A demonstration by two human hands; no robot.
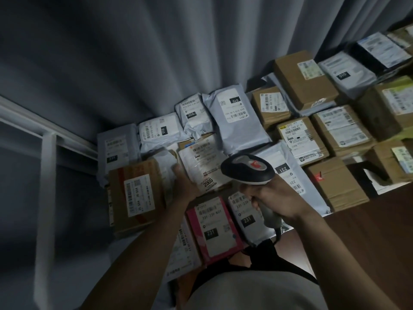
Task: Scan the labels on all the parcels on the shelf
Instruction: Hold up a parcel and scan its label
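My right hand (274, 198) is wrapped around the grip of the barcode scanner (248, 168), its head aimed down and away from me over the parcels. My left hand (182, 182) is on the parcel marked 2005 (201, 162); the fingers are hidden behind its near left edge, so I cannot tell whether they are curled under it or lie flat against it.

All positions below are given from the 2005 parcel. It lies tilted on top of other packages on the shelf (368, 222). To its left sits a brown carton (136, 195) with a white label facing up. Nearer to me lie a pink parcel (212, 227) and a grey bag (243, 215), both marked 231. Beyond it, against the curtain (156, 52), a row of grey mailers marked 010 leans back. To its right, brown cartons run along the shelf.

Risks, in my judgement:
1. The light is poor and the labels are glossy, so a read may fail or pick up a neighbouring barcode, since several labels lie close under the scanner head.
2. The 2005 parcel rests unevenly; shifting it may slide it onto the pink parcel and cover that label.
3. Labels face different ways, so a parcel could be skipped.
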